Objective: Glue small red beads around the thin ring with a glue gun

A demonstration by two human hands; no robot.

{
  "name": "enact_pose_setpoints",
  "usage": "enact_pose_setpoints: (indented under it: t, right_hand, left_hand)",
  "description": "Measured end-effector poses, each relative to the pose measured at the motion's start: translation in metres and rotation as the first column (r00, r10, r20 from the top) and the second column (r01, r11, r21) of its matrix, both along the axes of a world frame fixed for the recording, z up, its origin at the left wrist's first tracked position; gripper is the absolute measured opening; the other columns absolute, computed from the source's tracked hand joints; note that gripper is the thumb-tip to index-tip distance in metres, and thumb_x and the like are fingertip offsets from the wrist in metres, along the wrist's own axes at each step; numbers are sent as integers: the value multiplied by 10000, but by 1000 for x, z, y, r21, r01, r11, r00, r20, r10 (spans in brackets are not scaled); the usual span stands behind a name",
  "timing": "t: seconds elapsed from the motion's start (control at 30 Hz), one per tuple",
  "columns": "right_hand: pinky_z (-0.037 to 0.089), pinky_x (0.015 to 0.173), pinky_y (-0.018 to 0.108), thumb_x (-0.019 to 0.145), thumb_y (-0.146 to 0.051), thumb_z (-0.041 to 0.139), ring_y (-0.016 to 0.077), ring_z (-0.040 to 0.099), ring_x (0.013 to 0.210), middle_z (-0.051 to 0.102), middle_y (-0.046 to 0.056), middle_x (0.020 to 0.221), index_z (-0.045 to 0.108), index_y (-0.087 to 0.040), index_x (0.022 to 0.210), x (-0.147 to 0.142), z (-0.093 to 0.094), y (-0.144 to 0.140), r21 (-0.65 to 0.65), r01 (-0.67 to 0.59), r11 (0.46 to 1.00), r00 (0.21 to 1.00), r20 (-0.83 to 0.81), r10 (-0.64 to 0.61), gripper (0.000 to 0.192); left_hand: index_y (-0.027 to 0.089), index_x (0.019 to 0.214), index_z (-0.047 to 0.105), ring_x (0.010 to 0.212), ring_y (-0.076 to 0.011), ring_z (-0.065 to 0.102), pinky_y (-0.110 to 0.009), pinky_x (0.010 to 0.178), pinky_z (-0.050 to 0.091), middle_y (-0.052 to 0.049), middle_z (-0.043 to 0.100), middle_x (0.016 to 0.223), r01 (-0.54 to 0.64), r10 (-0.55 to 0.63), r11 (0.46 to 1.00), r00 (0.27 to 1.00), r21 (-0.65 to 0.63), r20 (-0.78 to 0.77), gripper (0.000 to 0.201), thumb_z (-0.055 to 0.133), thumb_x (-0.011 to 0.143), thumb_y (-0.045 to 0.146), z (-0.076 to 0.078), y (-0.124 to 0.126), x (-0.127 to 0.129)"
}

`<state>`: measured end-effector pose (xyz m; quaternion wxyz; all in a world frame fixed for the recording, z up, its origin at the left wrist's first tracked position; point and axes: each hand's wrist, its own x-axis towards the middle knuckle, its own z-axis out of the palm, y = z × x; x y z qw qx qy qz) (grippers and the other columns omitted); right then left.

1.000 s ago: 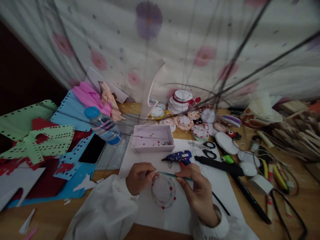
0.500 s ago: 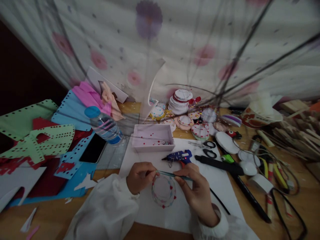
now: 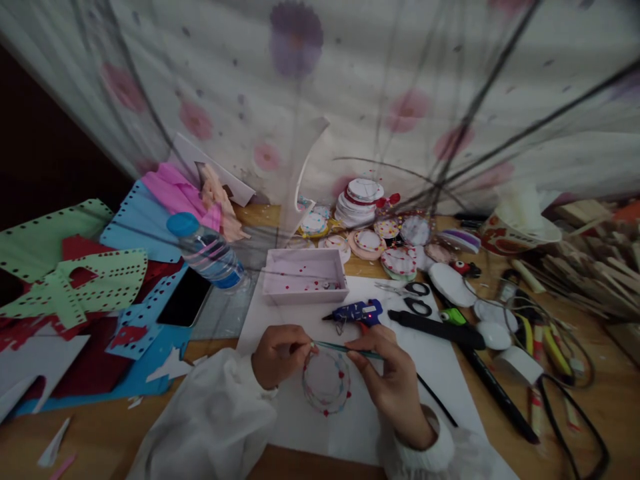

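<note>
In my right hand [image 3: 393, 380], thumb and fingers pinch a pair of slim teal tweezers [image 3: 334, 347], whose tips point left. Those tips meet the closed fingertips of my left hand [image 3: 281, 357]. A thin beaded loop [image 3: 349, 395], like a bracelet with red and pale blue beads, hangs or rests just below the left fingertips, over a white sheet [image 3: 305, 433]. The left fingers seem to grip the top of this loop; the exact contact is too small to see clearly. A blue hot glue gun [image 3: 356, 312] lies just beyond my hands.
A pale pink box [image 3: 306, 297] with small red bits stands behind. Black-handled scissors [image 3: 417, 298] and a thick black pen-like tool [image 3: 436, 329] lie right. Left are a water bottle [image 3: 213, 257], a phone [image 3: 185, 298] and coloured sheets. Stacked white discs [image 3: 357, 207] stand at the back.
Almost nothing differs. The whole view has shifted very slightly; both hands keep the same pinch on the tweezers and the beaded loop.
</note>
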<state>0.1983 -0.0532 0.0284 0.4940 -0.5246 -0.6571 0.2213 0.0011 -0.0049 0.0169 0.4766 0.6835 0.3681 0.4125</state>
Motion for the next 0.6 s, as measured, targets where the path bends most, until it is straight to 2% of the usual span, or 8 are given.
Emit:
enact_pose_setpoints:
  t: [0.6]
  right_hand:
    - [414,668,333,829,-246,611,184,536,700,559,11,682,648,-219,752,2,-3,0,-29,-9,1000,999,-31,8,90]
  left_hand:
    - [127,585,665,474,-119,547,-214,485,427,-33,603,491,5,-5,1000,1000,-19,2,205,525,735,112,1,0,0]
